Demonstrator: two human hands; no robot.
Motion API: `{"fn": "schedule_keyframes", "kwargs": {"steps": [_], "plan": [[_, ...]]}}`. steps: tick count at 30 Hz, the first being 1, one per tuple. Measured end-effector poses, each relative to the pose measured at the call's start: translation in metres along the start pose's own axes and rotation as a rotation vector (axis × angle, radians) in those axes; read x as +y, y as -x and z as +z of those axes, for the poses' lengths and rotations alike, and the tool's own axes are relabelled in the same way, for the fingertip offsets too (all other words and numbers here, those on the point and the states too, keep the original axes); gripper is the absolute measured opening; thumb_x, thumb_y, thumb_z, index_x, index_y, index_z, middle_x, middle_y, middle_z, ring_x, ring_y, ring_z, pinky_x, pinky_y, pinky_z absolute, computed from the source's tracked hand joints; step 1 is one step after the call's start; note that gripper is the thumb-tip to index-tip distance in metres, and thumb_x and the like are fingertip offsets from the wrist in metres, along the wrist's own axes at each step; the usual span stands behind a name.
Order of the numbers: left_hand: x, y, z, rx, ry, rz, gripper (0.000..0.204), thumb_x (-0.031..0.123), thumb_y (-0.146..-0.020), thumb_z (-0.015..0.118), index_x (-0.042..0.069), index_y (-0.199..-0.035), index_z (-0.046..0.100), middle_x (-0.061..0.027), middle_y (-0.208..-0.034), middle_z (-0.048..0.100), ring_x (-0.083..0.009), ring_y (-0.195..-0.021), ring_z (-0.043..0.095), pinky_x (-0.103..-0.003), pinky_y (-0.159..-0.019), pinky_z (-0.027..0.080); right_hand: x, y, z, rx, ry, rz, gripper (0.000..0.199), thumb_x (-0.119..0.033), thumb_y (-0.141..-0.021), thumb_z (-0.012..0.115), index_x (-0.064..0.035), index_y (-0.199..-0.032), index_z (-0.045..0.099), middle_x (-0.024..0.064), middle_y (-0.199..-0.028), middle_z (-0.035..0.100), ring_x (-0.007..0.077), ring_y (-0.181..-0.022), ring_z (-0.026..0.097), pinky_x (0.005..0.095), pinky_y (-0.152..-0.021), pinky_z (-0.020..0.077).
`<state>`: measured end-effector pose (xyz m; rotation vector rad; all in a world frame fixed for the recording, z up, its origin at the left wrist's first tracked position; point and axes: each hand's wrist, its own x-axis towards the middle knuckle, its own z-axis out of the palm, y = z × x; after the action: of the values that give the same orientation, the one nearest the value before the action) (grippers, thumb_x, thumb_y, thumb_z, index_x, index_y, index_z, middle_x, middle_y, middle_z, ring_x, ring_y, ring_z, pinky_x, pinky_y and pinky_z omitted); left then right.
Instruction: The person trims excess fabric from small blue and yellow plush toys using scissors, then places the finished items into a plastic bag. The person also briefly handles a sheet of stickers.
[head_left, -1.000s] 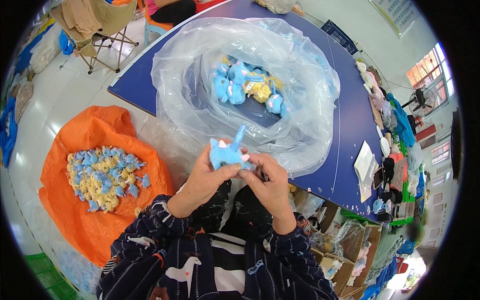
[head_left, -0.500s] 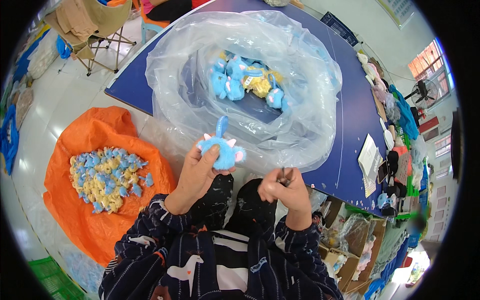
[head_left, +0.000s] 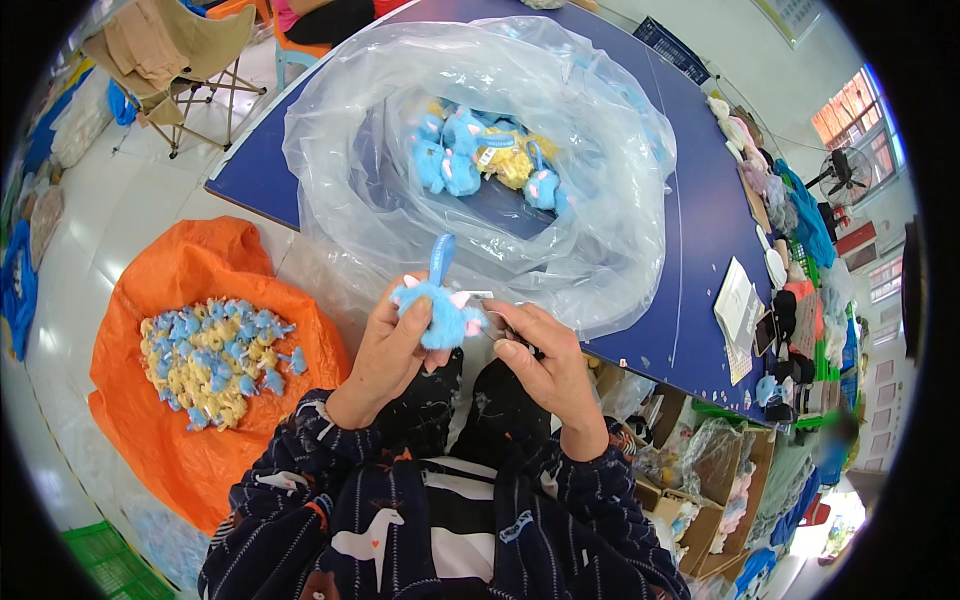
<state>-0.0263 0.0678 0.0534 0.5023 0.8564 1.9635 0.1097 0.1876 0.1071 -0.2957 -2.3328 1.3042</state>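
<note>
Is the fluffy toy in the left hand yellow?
No, the toy in the left hand is blue with pink bits, and a blue strap sticks up from it.

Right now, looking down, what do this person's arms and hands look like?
The left hand and the right hand are bare, with no gloves showing. Both arms are in loose, dark navy sleeves that end near the wrists, patterned with pale dashed lines, whitish animal-like shapes and small orange-red touches. No cables run along them.
</note>
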Motion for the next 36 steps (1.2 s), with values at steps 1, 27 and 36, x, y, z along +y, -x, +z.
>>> {"fn": "schedule_keyframes", "kwargs": {"steps": [1, 27, 36], "plan": [[0.000, 0.002, -0.003, -0.021, -0.029, 0.006, 0.032, 0.024, -0.092, 0.044, 0.004, -0.116, 0.039, -0.0085, -0.083, 0.057, -0.0096, -0.055, 0.051, -0.019, -0.044, 0.040, 0.000, 0.000, 0.000, -0.013, -0.016, -0.007, 0.032, -0.015, -0.083, 0.058, 0.0011, -0.110, 0.055, 0.0084, -0.078, 0.054, 0.0152, -0.066, 0.050, 0.0249, -0.060, 0.0411], [0.013, 0.002, -0.012, -0.260, -0.811, 0.641, 0.015, 0.005, -0.081, 0.049, 0.008, -0.096, 0.054, -0.0197, -0.118, 0.047, -0.0274, -0.099, 0.052, -0.032, -0.083, 0.043, -0.005, 0.014, 0.003, 0.000, -0.095, 0.162, 0.023, -0.015, -0.084, 0.058, 0.0006, -0.101, 0.059, 0.0102, -0.073, 0.056, 0.0163, -0.063, 0.050, 0.0263, -0.058, 0.0409], [0.011, 0.004, -0.011, -0.249, -0.884, 0.699, 0.019, 0.002, -0.078, 0.050, 0.009, -0.095, 0.055, -0.0201, -0.119, 0.047, -0.0286, -0.098, 0.053, -0.033, -0.082, 0.044, -0.004, 0.015, 0.005, 0.008, -0.085, 0.154, 0.025, -0.016, -0.084, 0.058, 0.0004, -0.103, 0.059, 0.0085, -0.076, 0.058, 0.0151, -0.066, 0.053, 0.0269, -0.060, 0.0420]]}}
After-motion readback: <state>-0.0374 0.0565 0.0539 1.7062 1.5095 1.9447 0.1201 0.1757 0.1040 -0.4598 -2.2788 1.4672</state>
